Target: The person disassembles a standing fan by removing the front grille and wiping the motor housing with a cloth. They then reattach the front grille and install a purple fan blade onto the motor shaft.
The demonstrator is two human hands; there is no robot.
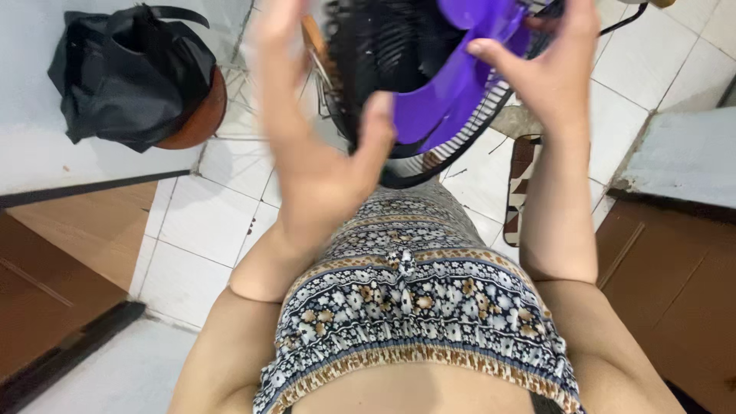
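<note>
Two hands [322, 146] [552, 69] grip one purple fan blade [448, 84]

We saw the left hand [307, 130] smeared by motion blur just left of the purple fan blade [452, 84], whose top ran off the upper edge along with the right hand's [552, 69] fingertips, while the black fan grille [399, 92] behind stayed partly hidden.

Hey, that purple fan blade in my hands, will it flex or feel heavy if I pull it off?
The purple fan blade looks like thin moulded plastic, so probably light and slightly bendy at its tips. Its glossy curved surface may be slippery. The right hand and left hand grip opposite edges, which should steady it.
</note>
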